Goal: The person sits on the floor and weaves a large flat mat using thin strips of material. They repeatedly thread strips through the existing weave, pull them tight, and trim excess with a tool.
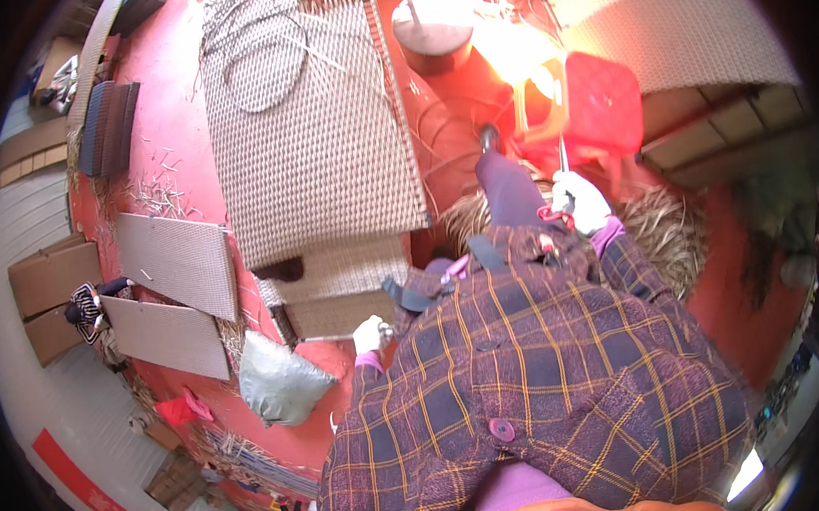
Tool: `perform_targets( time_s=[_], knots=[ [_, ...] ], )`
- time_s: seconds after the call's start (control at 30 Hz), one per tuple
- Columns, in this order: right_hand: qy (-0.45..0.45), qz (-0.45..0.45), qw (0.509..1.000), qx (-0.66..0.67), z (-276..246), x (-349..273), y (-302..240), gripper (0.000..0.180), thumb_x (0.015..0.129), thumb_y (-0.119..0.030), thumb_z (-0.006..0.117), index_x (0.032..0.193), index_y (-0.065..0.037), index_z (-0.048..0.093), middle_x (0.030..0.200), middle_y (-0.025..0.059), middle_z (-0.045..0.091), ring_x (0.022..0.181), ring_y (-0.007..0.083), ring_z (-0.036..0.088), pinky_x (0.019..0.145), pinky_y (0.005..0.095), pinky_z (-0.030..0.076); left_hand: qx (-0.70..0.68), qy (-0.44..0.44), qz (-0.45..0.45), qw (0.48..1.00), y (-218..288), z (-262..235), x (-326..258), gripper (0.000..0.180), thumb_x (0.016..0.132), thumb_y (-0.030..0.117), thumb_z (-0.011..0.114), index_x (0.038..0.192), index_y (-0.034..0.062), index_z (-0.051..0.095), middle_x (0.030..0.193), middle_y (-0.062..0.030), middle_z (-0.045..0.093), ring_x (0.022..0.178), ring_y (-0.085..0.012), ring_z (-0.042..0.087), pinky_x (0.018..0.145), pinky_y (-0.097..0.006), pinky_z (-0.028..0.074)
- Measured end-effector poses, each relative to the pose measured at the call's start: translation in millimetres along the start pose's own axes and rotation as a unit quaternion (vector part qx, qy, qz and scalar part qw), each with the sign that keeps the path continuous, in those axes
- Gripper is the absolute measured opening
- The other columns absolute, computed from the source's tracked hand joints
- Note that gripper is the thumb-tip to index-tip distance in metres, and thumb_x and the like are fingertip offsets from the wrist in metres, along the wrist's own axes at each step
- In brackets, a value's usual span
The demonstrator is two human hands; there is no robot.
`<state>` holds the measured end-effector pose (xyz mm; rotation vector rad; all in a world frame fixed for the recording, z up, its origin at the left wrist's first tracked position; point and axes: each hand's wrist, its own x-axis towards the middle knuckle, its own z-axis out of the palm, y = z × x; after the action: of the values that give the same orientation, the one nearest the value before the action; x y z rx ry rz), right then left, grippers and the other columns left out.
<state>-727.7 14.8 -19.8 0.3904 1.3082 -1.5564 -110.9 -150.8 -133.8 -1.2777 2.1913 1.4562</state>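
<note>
My right hand (583,202), in a white glove, is closed around a pair of scissors (563,154). Their blades point away from me, and the red handles show at the glove's near edge. In another white glove, my left hand (370,335) hangs low at my left side, beside the near end of a stack of woven panels (313,150). Its fingers look curled, with a small greyish thing against them that is too small to name. A loop of pale strand lies across the top panel.
A red plastic stool (604,103) and a round-topped drum (432,24) stand ahead. Strand bundles (666,235) lie by my right side. A grey sack (281,380) and more woven panels (177,261) are at left, where another person (85,311) works.
</note>
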Motion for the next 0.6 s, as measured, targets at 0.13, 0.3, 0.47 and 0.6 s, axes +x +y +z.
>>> perform_targets(
  time_s=[0.13, 0.3, 0.47, 0.6],
  knots=[
    [0.028, 0.041, 0.993, -0.104, -23, 87, -47, 0.022, 0.104, -0.02, 0.06, 0.115, 0.0, 0.063, 0.078, 0.0042, 0.058, 0.054, 0.0145, 0.053, 0.049, 0.0304, 0.047, -0.129, -0.052, -0.064, 0.988, 86, 2, 80, 0.021, 0.1, 0.023, 0.065, 0.106, 0.0046, 0.072, 0.081, -0.0052, 0.071, 0.063, -0.0149, 0.065, 0.056, -0.033, 0.054],
    [0.066, 0.079, 0.963, -0.249, -45, 154, -108, 0.017, 0.103, -0.021, 0.059, 0.106, -0.006, 0.066, 0.069, 0.0001, 0.054, 0.048, 0.0123, 0.048, 0.042, 0.029, 0.04, -0.146, 0.033, -0.068, 0.986, 225, -24, 182, 0.025, 0.104, 0.021, 0.064, 0.117, 0.0011, 0.072, 0.097, -0.0081, 0.076, 0.078, -0.0148, 0.07, 0.067, -0.028, 0.056],
    [0.08, 0.087, 0.925, -0.361, -24, 192, -187, 0.015, 0.102, -0.023, 0.061, 0.097, -0.009, 0.065, 0.064, -0.0021, 0.05, 0.041, 0.0103, 0.043, 0.038, 0.0282, 0.034, -0.36, 0.059, -0.17, 0.915, 299, -28, 231, 0.029, 0.104, 0.018, 0.064, 0.124, -0.0006, 0.071, 0.104, -0.0095, 0.077, 0.085, -0.014, 0.071, 0.075, -0.027, 0.057],
    [0.029, 0.109, 0.888, -0.445, 11, 210, -230, 0.016, 0.101, -0.025, 0.063, 0.098, -0.009, 0.061, 0.064, -0.0013, 0.046, 0.043, 0.0116, 0.041, 0.04, 0.0294, 0.035, 0.19, 0.186, 0.158, 0.951, 279, -22, 241, 0.03, 0.104, 0.02, 0.06, 0.121, -0.0013, 0.073, 0.102, -0.0107, 0.077, 0.085, -0.0159, 0.072, 0.075, -0.03, 0.057]
  ],
)
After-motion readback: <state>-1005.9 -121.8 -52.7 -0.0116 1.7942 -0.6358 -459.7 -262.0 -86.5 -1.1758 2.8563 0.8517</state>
